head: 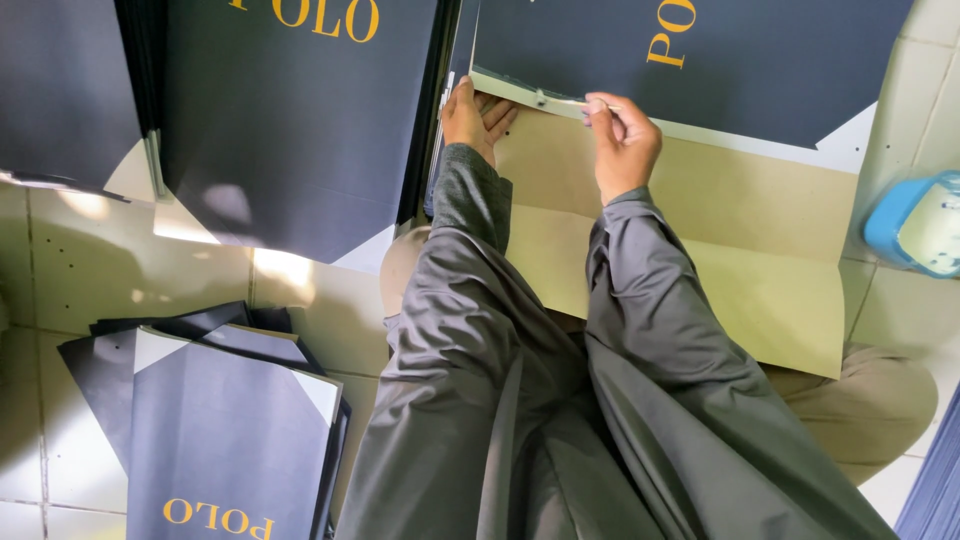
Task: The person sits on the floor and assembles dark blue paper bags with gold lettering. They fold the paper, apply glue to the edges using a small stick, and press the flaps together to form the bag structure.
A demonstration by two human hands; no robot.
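A large dark navy paper sheet (780, 60) with gold lettering lies partly over a tan cardboard sheet (770, 230) on the tiled floor. My left hand (472, 118) rests flat on the cardboard at the navy sheet's lower left corner. My right hand (622, 145) pinches a thin pale strip (565, 100) that runs along the navy sheet's lower edge. Both arms wear grey sleeves.
A stack of folded navy paper bags (225, 430) lies at the lower left. More flat navy sheets (290, 110) cover the upper left. A blue and white tape dispenser (915, 225) sits at the right edge. My knee in tan trousers (870, 395) is under the cardboard.
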